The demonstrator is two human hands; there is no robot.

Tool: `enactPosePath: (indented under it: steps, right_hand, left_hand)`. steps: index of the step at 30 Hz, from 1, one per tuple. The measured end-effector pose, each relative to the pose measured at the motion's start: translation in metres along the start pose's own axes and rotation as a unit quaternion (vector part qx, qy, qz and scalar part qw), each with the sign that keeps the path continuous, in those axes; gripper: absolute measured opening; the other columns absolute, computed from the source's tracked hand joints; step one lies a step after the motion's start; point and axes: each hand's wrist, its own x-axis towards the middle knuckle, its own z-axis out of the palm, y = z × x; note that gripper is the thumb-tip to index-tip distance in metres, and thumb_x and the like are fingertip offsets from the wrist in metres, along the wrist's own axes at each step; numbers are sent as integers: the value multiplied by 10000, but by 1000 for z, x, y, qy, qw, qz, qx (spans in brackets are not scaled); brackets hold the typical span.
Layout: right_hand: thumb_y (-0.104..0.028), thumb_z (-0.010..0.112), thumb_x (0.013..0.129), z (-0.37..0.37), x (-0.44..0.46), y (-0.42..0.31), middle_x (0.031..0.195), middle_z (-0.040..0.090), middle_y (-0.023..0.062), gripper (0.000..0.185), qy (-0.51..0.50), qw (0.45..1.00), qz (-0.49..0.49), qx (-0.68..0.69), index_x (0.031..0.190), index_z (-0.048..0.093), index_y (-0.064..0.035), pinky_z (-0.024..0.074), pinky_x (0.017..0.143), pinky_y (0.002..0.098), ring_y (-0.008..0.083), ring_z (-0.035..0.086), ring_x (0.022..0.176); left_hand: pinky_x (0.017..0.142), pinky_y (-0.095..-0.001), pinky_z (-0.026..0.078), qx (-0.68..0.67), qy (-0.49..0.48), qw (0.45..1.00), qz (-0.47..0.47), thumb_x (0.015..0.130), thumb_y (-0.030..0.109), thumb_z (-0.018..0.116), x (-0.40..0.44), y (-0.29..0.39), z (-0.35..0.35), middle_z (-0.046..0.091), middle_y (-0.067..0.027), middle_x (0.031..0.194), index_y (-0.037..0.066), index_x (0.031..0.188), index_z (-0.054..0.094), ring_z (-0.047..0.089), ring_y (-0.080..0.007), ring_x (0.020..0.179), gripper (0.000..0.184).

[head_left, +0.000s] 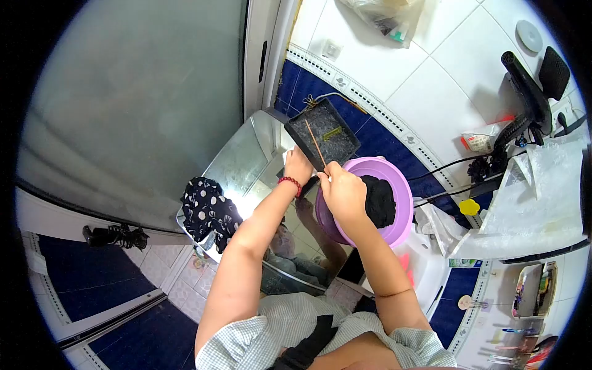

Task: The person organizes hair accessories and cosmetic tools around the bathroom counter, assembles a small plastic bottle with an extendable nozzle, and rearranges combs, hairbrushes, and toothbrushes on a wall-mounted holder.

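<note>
My right hand [342, 191] is closed around the lower end of a thin wooden chopstick-like stick [314, 140]. The stick reaches up across a dark rectangular tray [295, 131] with a mottled grey inside and a yellow-green strip [332, 134] in it. At the tray's near corner, my left hand [298, 165] is closed on its edge; some of the fingers are hidden, and a bit of white shows beside them. Under both hands is the shiny, reflective top of a washing-machine-like appliance [237, 154]. A purple basin [404, 194] with black cloth [379, 200] stands beside my right hand.
Black polka-dot fabric [206, 206] lies on the appliance's left side. Right of the basin are a white sink [435, 271] and a sheet-covered surface [524, 197]. A hair dryer [527, 92] and cables hang on the tiled wall. A frosted glass panel [142, 92] stands at left.
</note>
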Motion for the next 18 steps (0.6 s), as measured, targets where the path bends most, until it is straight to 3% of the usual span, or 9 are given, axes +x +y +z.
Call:
enactPosePath:
  steps: [1,2,5,6,7,9,12,15,18]
  right_hand:
    - [-262,626,820,1,1,1,683,637,136,197,1,1000,-1,-2,812,587,-69,490,569,429,343,629,626]
    - [-263,625,820,3,2,2,679,635,138,198,3,1000,-2,-4,810,586,-69,490,569,431,345,628,624]
    - [-261,623,819,12,7,2,667,628,149,201,0,1000,-5,-5,805,573,-67,487,562,436,352,625,620]
    - [-260,622,819,17,8,0,663,625,153,202,-4,1000,-4,-4,803,568,-66,486,559,438,354,625,619]
    - [-237,609,818,23,9,-1,670,623,175,194,-13,1000,-13,2,798,552,-53,482,549,448,356,624,617]
    - [-222,604,812,45,13,-3,681,627,187,190,-25,999,-20,5,798,547,-41,488,553,453,358,629,624]
    - [-128,565,797,79,19,-8,753,657,163,138,-76,996,-11,-48,864,538,-10,542,584,409,317,674,674]
    - [-75,541,784,108,14,-10,739,661,174,86,-64,997,9,-53,833,557,-6,551,575,394,310,681,675]
    - [-59,508,800,142,2,-2,714,663,172,87,-52,996,22,-70,793,581,-12,553,555,378,295,683,657]
  left_hand:
    - [911,-476,384,79,-39,996,25,808,177,533,-3,1,1,595,-137,1116,4,1011,624,468,-321,1164,282]
    - [1026,-506,281,79,-126,989,-15,835,244,501,-4,3,3,491,-132,1301,-2,1129,583,308,-288,1315,392]
    - [1084,-498,219,109,-43,993,-18,858,271,482,-33,10,4,391,-168,1396,-20,1259,483,243,-287,1365,496]
    - [1117,-484,164,101,-93,990,-24,879,294,463,-42,11,0,329,-177,1438,-19,1348,381,172,-276,1398,570]
    - [1112,-488,171,61,-106,991,-60,895,279,443,-53,19,-10,335,-176,1435,-24,1340,389,205,-272,1389,542]
    - [1104,-491,194,137,-64,988,-23,911,252,427,-80,24,-17,337,-180,1433,-32,1338,391,245,-270,1375,514]
    - [1083,-495,238,55,-29,997,-43,902,205,463,-119,43,-42,413,-176,1366,-13,1292,447,332,-282,1323,447]
    - [1054,-498,283,-39,-89,990,-103,881,166,511,-147,69,-80,492,-149,1265,11,1225,507,416,-282,1244,377]
    - [1031,-483,312,-80,-31,993,-79,862,148,547,-169,72,-95,554,-116,1154,24,1125,572,492,-275,1140,291]
